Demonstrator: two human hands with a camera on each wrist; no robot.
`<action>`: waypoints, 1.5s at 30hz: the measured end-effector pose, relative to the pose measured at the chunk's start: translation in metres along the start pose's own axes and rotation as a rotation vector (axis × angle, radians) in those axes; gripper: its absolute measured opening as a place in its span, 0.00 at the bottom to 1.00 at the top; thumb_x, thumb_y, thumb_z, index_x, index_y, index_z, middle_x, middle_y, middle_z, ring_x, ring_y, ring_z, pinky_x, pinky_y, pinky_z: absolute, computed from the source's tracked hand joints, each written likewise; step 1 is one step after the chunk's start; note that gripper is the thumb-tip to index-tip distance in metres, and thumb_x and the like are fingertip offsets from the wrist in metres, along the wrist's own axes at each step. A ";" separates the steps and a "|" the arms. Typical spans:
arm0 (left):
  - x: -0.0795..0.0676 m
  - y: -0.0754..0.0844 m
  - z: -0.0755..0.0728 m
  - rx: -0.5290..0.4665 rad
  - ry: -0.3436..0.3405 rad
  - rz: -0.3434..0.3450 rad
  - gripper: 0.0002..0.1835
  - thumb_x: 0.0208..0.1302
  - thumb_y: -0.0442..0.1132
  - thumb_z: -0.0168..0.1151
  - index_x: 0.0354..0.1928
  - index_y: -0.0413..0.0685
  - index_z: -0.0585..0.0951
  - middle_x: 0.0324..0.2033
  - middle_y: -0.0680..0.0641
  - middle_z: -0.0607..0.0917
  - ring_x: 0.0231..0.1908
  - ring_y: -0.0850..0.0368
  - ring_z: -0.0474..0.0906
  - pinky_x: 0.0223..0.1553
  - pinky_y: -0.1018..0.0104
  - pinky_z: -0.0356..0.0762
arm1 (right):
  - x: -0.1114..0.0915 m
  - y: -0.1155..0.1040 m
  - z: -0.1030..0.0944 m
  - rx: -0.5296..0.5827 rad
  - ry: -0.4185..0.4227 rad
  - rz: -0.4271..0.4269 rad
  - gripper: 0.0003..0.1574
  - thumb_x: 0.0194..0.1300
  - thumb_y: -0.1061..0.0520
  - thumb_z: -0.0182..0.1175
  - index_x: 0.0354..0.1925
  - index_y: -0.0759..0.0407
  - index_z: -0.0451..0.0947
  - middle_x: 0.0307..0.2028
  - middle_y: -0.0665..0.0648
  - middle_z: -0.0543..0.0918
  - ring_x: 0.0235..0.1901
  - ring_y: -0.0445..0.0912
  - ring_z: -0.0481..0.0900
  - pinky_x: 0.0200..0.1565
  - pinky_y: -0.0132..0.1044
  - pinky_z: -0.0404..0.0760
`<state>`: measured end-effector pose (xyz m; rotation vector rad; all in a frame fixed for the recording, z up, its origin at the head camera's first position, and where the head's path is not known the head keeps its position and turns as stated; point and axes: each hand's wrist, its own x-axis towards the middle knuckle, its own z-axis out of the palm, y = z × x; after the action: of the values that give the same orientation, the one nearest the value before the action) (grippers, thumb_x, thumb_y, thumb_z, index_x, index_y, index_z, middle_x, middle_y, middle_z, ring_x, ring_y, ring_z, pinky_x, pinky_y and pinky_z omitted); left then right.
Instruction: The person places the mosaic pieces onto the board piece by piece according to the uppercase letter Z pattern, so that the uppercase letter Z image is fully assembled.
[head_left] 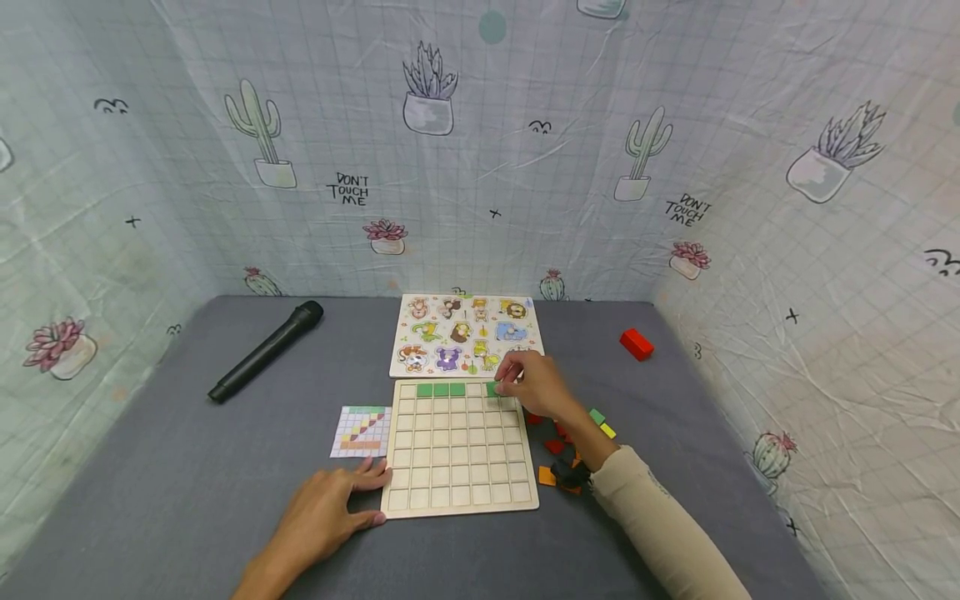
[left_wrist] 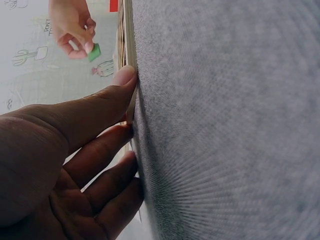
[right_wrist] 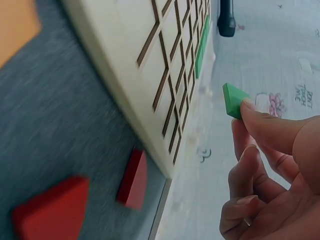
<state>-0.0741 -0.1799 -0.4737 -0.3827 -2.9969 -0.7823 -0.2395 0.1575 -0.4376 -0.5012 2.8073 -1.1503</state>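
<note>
My right hand point(head_left: 538, 385) pinches a small green tile point(right_wrist: 234, 100) between thumb and fingertips. It is held above the top row of a wooden grid board point(head_left: 458, 454), toward that row's right end. Three green tiles point(head_left: 441, 390) lie side by side farther left in the same row. At the board's lower left edge, my left hand point(head_left: 322, 508) rests with thumb and fingers spread, touching the rim. The left wrist view shows that thumb point(left_wrist: 125, 76) against the board's side. A pattern card point(head_left: 362, 432) with coloured squares lies beside the board's left edge.
Loose red, orange, yellow and green pieces point(head_left: 553, 447) lie right of the board, partly hidden under my right forearm. Behind the board is an animal puzzle point(head_left: 466, 336). A black microphone point(head_left: 266, 352) lies at left, a red block point(head_left: 637, 344) at back right. Patterned cloth surrounds the table.
</note>
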 end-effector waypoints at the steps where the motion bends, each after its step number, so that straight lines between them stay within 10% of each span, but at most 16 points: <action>1: 0.000 0.000 0.000 0.001 0.001 0.002 0.31 0.45 0.49 0.86 0.57 0.60 0.91 0.61 0.54 0.88 0.62 0.47 0.87 0.51 0.48 0.84 | 0.002 -0.001 0.002 -0.001 -0.001 -0.003 0.08 0.65 0.55 0.76 0.36 0.50 0.85 0.31 0.51 0.86 0.25 0.46 0.77 0.28 0.37 0.73; 45: 0.001 -0.001 -0.005 0.013 -0.002 0.020 0.31 0.45 0.48 0.86 0.57 0.60 0.91 0.61 0.54 0.88 0.61 0.47 0.87 0.51 0.48 0.84 | 0.024 -0.020 0.035 -0.133 -0.035 0.070 0.07 0.65 0.58 0.76 0.40 0.51 0.87 0.31 0.49 0.86 0.27 0.45 0.79 0.31 0.40 0.75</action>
<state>-0.0758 -0.1831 -0.4699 -0.4121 -2.9942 -0.7612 -0.2508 0.1132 -0.4473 -0.4242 2.8594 -0.9380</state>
